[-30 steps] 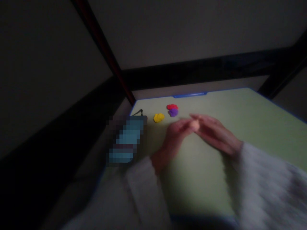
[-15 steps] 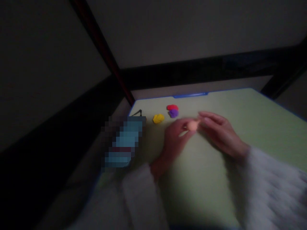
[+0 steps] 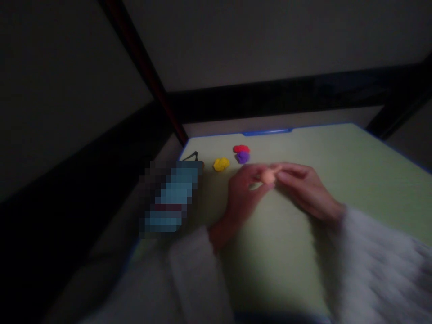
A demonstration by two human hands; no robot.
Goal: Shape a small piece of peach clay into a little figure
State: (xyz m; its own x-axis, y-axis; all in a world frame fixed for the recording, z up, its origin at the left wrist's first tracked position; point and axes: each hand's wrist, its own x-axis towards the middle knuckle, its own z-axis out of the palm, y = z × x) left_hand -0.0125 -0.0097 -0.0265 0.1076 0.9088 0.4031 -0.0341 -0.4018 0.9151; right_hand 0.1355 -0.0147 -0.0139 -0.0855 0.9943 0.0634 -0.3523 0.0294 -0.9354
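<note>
While three lumps (image 3: 221, 164) lie near, left fingers (image 3: 266, 177) curl round one ball (image 3: 268, 176), right fingers (image 3: 278, 171) seemingly pinching it.

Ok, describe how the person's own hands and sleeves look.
The left hand and right hand are both bare, without gloves; blur hides any finer detail. Both sleeves are long and pale greyish white. The right sleeve looks thick and fuzzy, with soft ridges; the left sleeve ends in a broad cuff-like band.

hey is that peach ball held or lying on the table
Held: the peach ball is between the thumb and fingers of the left hand, with the right hand beside it.
</note>
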